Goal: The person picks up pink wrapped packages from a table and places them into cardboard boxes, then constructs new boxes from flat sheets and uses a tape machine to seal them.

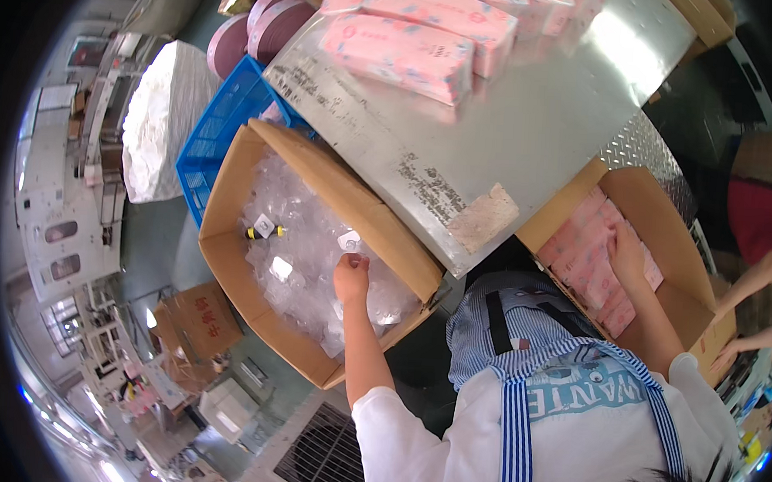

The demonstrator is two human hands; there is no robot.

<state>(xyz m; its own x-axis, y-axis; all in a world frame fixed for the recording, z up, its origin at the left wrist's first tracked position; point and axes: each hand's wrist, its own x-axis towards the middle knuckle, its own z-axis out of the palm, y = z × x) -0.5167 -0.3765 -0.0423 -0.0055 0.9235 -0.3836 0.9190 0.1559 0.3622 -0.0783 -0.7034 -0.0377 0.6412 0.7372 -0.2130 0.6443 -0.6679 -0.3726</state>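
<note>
My left hand (pixel 351 277) is over an open cardboard carton (pixel 223 232) filled with loose clear plastic pieces (pixel 296 203). Its fingertips are pinched together on what looks like one clear plastic piece (pixel 361 261). Among the pieces lies a small yellow-and-black object (pixel 265 232). To the right, my right hand (pixel 624 250) reaches into another open carton (pixel 680 246) and touches pink printed packs (pixel 578 254) in a row. Its fingertips lie against the packs, and whether they grip one is hard to see.
A metal table (pixel 391 143) bears several pink packs (pixel 402 52) at its far side. Beside the left carton stand a blue plastic crate (pixel 222 127) and a white sack (pixel 163 124). Another person's arms (pixel 760 287) are at the far right. A floor grille (pixel 329 451) lies below left.
</note>
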